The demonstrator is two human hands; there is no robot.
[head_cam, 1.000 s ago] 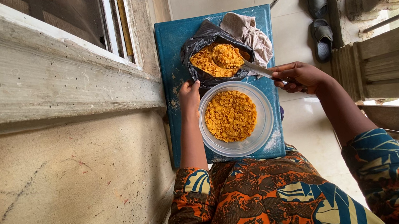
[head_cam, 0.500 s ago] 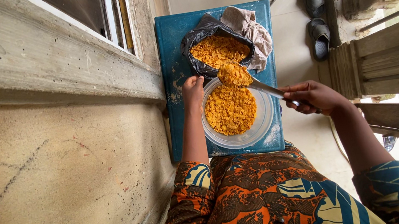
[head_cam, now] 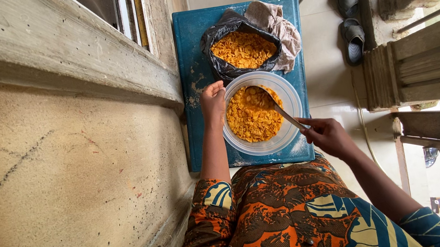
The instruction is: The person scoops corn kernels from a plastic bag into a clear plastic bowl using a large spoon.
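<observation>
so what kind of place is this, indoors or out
Probably a home's porch or veranda: rough outer wall with a window ledge, wooden railing, sandals on tiled floor, beside a small blue table.

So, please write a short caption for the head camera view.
Right hand holds a spoon in a clear bowl of orange flakes; left hand steadies the rim.

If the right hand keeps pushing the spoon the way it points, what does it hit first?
Probably the far wall of the clear bowl: the right hand aims the spoon up-left over the orange flakes. Beyond lies the black bag; depth is unclear.
</observation>
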